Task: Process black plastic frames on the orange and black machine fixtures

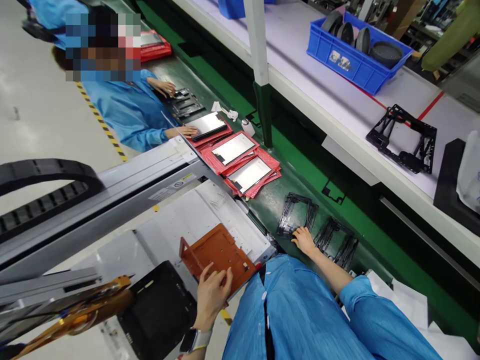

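Note:
My left hand (pixel 214 291), with a watch on its wrist, hovers over the near edge of an orange-brown fixture plate (pixel 221 250). Its fingers are apart and hold nothing; whether a fingertip touches the plate I cannot tell. Just left of it lies a dark, tablet-like panel (pixel 159 307) on the machine bed. On the green bench, my right hand (pixel 304 241) has its fingers closed on the near edge of a black plastic frame (pixel 282 220) in a small stack. A second stack of black frames (pixel 339 240) lies beside my right forearm.
Silvery screens (pixel 249 174) on red bubble wrap lie farther along the bench. A co-worker in blue (pixel 123 112) handles parts there. The machine's grey beam (pixel 157 175) crosses on the left. A blue crate (pixel 354 62) and a black frame (pixel 405 137) rest on the shelf.

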`<move>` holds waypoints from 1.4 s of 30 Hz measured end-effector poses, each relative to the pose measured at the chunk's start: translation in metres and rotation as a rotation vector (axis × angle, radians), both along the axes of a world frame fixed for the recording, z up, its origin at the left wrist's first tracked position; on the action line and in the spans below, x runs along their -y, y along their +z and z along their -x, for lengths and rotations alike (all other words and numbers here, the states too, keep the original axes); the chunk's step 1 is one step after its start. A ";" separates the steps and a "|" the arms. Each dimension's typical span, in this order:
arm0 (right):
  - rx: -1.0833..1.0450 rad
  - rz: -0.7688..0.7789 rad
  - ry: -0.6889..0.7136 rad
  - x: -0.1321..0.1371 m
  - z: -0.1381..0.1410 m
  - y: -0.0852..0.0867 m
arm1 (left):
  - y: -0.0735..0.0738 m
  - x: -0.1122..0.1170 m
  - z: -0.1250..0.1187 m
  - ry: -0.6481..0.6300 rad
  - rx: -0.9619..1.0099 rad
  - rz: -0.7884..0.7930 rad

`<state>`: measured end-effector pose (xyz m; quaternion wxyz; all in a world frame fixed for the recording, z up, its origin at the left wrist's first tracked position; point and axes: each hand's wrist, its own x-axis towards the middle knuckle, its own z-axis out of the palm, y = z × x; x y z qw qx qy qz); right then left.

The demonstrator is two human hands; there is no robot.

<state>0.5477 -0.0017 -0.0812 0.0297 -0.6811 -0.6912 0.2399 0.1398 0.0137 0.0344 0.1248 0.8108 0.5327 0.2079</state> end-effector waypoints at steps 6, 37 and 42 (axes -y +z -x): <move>-0.020 -0.052 0.004 0.001 -0.007 0.012 | 0.015 0.011 0.010 0.027 0.037 -0.007; -0.107 -0.129 0.708 0.022 0.260 -0.007 | 0.027 0.081 0.062 -0.063 0.209 -0.171; -0.185 -0.205 0.496 0.030 0.260 -0.007 | 0.026 0.080 0.061 -0.109 0.235 -0.148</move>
